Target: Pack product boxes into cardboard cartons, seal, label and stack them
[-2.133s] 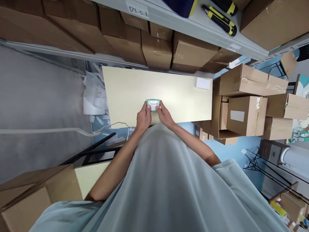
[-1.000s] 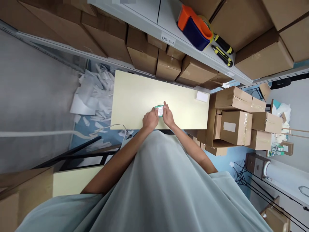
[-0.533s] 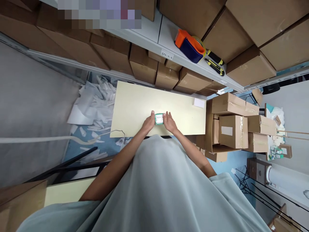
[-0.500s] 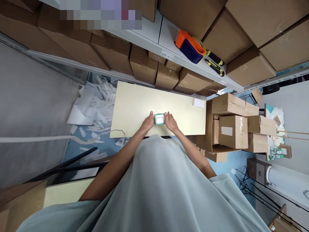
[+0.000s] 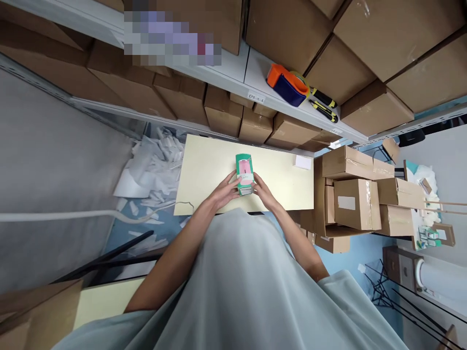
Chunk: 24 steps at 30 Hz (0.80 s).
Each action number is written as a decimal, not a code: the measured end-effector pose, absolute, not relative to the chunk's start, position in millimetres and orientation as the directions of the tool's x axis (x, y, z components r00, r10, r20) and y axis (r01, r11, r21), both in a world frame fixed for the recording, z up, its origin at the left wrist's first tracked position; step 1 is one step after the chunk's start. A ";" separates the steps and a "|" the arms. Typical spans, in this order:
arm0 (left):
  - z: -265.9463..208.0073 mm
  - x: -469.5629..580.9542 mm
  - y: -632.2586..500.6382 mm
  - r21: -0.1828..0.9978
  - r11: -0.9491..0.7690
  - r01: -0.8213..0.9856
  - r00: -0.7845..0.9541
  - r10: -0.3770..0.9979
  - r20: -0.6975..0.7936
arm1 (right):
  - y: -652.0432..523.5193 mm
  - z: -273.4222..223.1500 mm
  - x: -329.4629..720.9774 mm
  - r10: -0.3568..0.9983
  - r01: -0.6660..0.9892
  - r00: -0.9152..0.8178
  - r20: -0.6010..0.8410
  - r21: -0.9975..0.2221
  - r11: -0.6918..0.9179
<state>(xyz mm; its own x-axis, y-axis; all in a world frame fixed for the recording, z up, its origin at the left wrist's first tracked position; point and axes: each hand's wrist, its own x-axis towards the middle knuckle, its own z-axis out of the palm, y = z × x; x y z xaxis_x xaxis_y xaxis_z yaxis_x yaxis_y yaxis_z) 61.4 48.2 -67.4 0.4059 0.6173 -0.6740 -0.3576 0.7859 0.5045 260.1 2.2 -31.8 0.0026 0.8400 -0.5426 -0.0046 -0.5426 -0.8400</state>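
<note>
A small green carton with a pink picture on its front (image 5: 244, 165) is in both hands above the pale yellow table (image 5: 204, 165). Its long printed face is turned up toward me and its lower end shows a pale panel. My left hand (image 5: 222, 192) grips it from the left, fingers lying across its lower front. At the lower right edge, my right hand (image 5: 264, 192) holds the carton between bent fingers. To the right on the table lies a small white box (image 5: 302, 162).
Behind the table runs a shelf (image 5: 233, 78) packed with cardboard boxes, bearing an orange and blue tape dispenser (image 5: 288, 85) and black-yellow cutters (image 5: 324, 111). Stacked cartons (image 5: 352, 201) stand right of the table. Crumpled white wrapping (image 5: 149, 165) lies left. A white cable (image 5: 91, 214) crosses the left side.
The carton has tipped from end-on to show its long pink face. My left fingers have moved from its side onto its lower front. The view has shifted slightly.
</note>
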 end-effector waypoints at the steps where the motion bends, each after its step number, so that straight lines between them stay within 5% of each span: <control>1: -65.1 59.6 46.5 0.517 0.775 -0.365 0.414 0.632 -0.655 | -2.0 -33.1 261.4 0.872 -0.013 -0.013 -0.490 -0.872 -0.490; 6: -59.0 56.1 37.4 0.655 0.686 -0.318 0.424 0.720 -0.548 | -14.1 -40.7 274.4 0.922 0.018 -0.109 -0.371 -0.928 -0.371; 11: -54.2 63.3 31.9 0.798 0.565 -0.208 0.338 0.808 -0.483 | 0.8 -33.7 285.4 0.939 0.208 0.025 -0.343 -0.917 -0.340; 24: -43.9 81.4 28.4 0.883 0.452 -0.124 0.290 0.868 -0.404 | 26.9 -5.8 290.9 0.975 0.400 0.046 -0.219 -0.890 -0.219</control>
